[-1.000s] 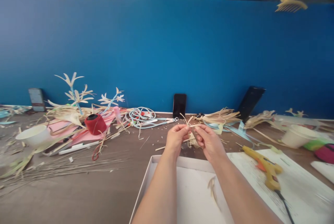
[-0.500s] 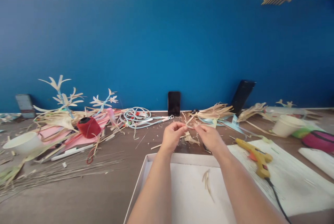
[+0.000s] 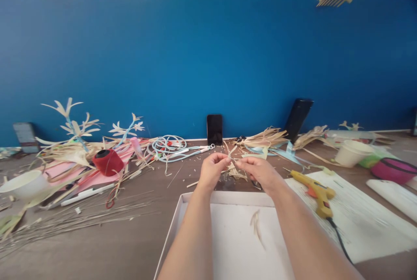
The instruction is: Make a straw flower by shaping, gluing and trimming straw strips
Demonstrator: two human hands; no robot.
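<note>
My left hand (image 3: 213,170) is closed in a pinch on narrow, pale dried-leaf strips (image 3: 227,148), whose free ends stick up above the fingertips. Close beside it, my right hand (image 3: 260,171) pinches at the lower part of the same strips; its exact hold is small and blurred. Both hands are above the table just past the far rim of a shallow white box (image 3: 241,198). Below the fingers lies a small heap of dried-leaf scraps (image 3: 237,172). One curled scrap (image 3: 256,226) rests inside the box.
A yellow glue gun (image 3: 317,193) lies on white paper (image 3: 365,223) at right. Standing at the back is a black phone (image 3: 214,129). To the left are a red spool-like object (image 3: 108,162), coiled pale-blue tubing (image 3: 169,143), leaf flowers (image 3: 80,128) and thin sticks (image 3: 81,217).
The view has shifted slightly, so most things sit a little further left. My fingertips have stayed close together, with the right hand's fingers slightly lower and straighter.
</note>
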